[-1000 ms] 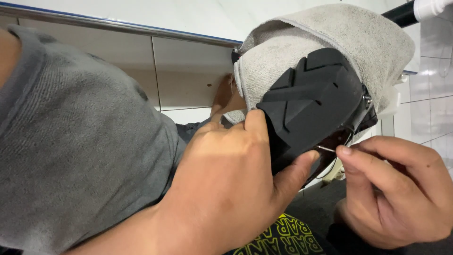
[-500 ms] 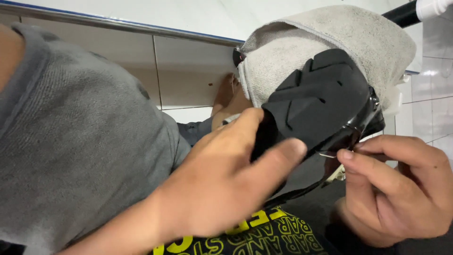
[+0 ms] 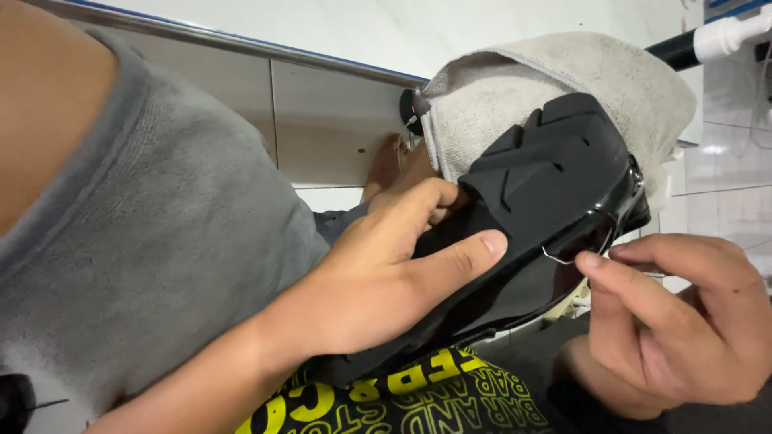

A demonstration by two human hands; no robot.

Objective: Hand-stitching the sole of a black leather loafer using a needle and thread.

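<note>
The left hand (image 3: pixel 378 277) is grasping the black shoe sole (image 3: pixel 555 173), thumb pressing along its lower edge and fingers curling behind it. The sole is sitting at 1 o'clock from this hand, tread facing the camera, backed by a grey towel (image 3: pixel 563 80). The right hand (image 3: pixel 683 321), at 4 o'clock from the sole, is pinching a thin curved needle (image 3: pixel 563 257) between thumb and forefinger at the sole's edge.

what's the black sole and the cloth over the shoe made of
Sole: looks like matte black rubber, moulded into chunky tread blocks with cut grooves. Cloth: seems to be terry cotton, pale grey-beige with a fuzzy looped nap and soft folds.
</note>
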